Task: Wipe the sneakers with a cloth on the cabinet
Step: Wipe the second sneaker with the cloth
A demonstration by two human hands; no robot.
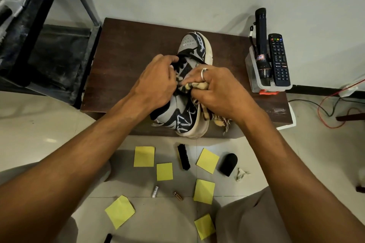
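At the left, a black metal rack (49,45) stood beside the dark wooden cabinet (122,55). The sneaker (189,49) lay on its side in the middle of the cabinet top, with its toe toward the wall and its pale sole turned to the right. The left hand (156,83) gripped the sneaker at its opening, fingers curled over the black collar. Just right of these fingers, the striped cloth (197,86) was bunched against the side of the sneaker. The right hand (219,89), with a ring on one finger, clenched around the cloth, and its loose end came out under the wrist. At the right edge, a clear box (256,83) held a black torch (260,31) and a remote control (278,59).
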